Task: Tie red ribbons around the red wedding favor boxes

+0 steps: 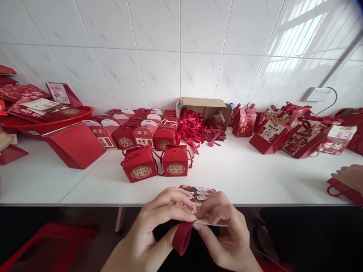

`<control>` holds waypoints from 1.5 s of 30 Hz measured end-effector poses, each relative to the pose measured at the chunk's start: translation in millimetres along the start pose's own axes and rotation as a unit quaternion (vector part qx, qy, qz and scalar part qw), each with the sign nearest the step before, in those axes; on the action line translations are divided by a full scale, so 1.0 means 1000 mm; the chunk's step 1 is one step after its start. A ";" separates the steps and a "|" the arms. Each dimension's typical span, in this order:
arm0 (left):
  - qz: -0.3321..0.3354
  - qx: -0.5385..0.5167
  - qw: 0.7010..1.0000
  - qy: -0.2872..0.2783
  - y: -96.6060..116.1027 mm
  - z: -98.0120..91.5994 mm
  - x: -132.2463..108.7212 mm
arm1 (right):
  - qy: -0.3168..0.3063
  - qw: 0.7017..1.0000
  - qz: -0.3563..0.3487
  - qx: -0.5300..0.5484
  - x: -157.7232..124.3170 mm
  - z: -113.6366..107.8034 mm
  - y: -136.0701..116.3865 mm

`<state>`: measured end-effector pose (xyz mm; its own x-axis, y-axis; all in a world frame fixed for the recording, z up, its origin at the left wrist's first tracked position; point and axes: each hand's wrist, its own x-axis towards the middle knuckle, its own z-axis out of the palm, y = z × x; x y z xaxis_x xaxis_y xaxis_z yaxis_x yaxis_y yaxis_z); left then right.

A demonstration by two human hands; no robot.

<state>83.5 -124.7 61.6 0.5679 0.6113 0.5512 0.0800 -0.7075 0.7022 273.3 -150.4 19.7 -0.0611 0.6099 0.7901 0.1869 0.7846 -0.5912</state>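
Both of my hands hold a small printed gift box [198, 194] at the table's front edge, its red and cream face with cartoon figures partly covered by my fingers. A dark red ribbon loop [181, 238] hangs toward me from the box's top edge. My left hand [159, 217] pinches the box edge and the ribbon between thumb and fingers. From the other side, my right hand [224, 226] grips the same edge, thumb below and fingers curled above. The two thumbs nearly meet beside the ribbon.
Two red boxes [174, 162] with rope handles stand ahead. Behind are rows of red boxes [143, 134] and a cardboard carton [204, 104] spilling red ribbons [190, 126]. Finished-looking gift bags [268, 136] stand right. A red basin [65, 120] is left. Another person's hand [351, 177] works at right.
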 end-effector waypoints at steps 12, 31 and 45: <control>-0.105 -0.181 0.962 0.173 -0.007 0.029 -0.014 | 0.036 0.999 0.003 0.032 -0.003 0.007 0.002; -0.214 -0.201 0.917 0.270 0.002 0.043 -0.011 | 0.053 0.998 0.003 0.033 -0.003 0.010 0.005; -0.254 -0.197 0.917 0.236 0.006 0.044 -0.011 | 0.062 0.992 0.091 0.065 -0.012 0.008 0.007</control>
<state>113.2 -151.1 39.6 0.1147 0.9778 0.1752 -0.1184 -0.1617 0.9797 267.2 -151.1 4.9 0.0853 0.7305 0.6776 0.0553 0.6755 -0.7353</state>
